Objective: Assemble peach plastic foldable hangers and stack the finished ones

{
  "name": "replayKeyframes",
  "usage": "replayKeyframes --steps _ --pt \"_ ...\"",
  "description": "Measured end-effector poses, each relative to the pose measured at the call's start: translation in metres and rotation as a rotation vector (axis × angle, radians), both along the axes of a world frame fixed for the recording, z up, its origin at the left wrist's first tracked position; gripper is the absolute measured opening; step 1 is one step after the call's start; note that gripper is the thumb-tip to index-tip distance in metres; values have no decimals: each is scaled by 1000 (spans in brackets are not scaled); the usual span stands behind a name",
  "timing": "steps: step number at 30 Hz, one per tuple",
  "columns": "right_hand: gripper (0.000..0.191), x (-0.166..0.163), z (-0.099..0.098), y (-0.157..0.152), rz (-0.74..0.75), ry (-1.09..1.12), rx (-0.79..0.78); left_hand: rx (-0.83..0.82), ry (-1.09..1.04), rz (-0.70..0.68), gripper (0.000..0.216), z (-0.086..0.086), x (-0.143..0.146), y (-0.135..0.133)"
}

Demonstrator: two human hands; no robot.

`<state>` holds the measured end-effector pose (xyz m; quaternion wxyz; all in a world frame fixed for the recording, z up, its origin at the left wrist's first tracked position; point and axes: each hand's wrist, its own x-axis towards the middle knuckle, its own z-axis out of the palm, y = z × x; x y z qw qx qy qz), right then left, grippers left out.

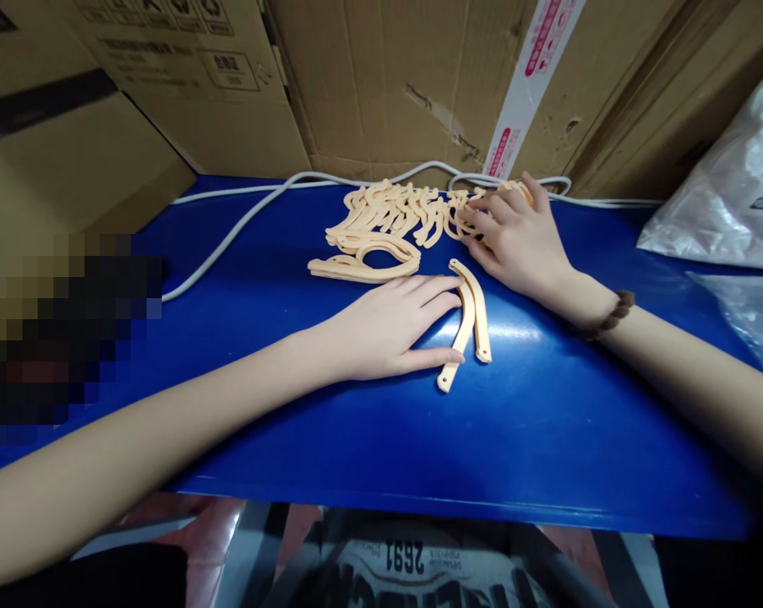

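Note:
My left hand [390,329] rests on the blue table with its thumb and fingertips on a curved cream arm [463,325], which looks like part of a folding hanger. A second curved arm [481,317] lies against it on the right, their top ends together. Over the right end of the heap of small cream hooked pieces [390,207] is my right hand [514,232], fingers bent but apart, touching pieces there. Its fingers partly hide those pieces. Between the heap and my left hand sits a stack of larger cream curved parts [365,268].
A white cable [247,224] runs along the table's back. Cardboard boxes [387,93] stand behind and at the left. A clear plastic bag with white contents [729,186] sits on the right. The blue table's front edge [457,511] is near my body.

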<state>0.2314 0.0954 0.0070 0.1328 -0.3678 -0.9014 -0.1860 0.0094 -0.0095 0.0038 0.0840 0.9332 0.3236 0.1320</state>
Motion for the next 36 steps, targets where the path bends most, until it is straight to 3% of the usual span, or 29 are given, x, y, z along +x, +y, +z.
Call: replayKeyframes --steps 5,19,23,36 --pt "37 0 -4 2 15 30 -6 26 -7 -3 61 -3 -1 0" --pt "38 1 -4 2 -129 -3 98 29 6 -2 64 -3 -1 1" --pt "39 0 -5 1 -103 78 6 34 9 0 63 -3 -1 0" --pt "39 -6 10 -10 -165 105 26 43 4 1 63 -5 -1 1"
